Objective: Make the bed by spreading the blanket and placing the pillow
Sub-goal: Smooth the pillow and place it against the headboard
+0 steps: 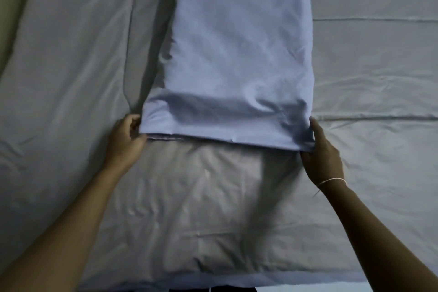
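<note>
Head view: one folded blue blanket (237, 54) lying lengthwise mid-bed (367, 66), near edge over one grey pillow (189, 208). Left hand (126, 140) and right hand (321, 152) each pinching a near corner (layers showing). Soft, light, likely floppy; best taken at corners. Two hands.

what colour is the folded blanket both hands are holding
Plain light blue blanket, no pattern, seen in the head view.

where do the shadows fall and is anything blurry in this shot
Head view: dim, soft light; a dark shadow runs along the folded blue blanket on its left side and under its near edge, held by the left hand and right hand; the frame is slightly soft, with wide-angle bending at the edges.
</note>
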{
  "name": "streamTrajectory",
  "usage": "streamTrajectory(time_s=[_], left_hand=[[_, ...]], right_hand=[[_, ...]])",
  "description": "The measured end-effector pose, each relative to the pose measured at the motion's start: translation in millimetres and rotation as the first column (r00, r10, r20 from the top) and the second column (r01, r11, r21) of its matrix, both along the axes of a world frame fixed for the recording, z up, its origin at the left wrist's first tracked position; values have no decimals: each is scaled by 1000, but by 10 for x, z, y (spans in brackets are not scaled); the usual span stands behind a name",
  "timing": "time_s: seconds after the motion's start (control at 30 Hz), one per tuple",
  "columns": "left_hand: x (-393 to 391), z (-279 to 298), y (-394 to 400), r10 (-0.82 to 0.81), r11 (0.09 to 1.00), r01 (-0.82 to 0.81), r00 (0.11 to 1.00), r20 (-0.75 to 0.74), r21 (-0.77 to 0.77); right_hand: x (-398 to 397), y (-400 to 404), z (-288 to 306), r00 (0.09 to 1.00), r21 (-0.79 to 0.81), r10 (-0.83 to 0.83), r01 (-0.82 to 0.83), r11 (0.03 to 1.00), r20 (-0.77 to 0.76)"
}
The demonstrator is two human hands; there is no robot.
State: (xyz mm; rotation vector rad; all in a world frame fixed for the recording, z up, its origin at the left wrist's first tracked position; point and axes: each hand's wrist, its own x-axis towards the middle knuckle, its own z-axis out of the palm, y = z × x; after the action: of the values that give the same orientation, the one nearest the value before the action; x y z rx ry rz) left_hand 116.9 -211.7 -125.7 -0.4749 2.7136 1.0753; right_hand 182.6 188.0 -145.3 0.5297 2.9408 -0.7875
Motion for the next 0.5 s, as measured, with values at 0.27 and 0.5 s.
streamTrajectory(time_s=[0.27,0.5], left_hand=[[-264,-91,322,-109,991,109,994,-6,-72],[93,-85,36,-217,901,213,976,33,-377]], right_hand=[[1,-114,-26,990,183,129,-116,976,-58],[268,3,-45,989,248,125,-141,959,77]])
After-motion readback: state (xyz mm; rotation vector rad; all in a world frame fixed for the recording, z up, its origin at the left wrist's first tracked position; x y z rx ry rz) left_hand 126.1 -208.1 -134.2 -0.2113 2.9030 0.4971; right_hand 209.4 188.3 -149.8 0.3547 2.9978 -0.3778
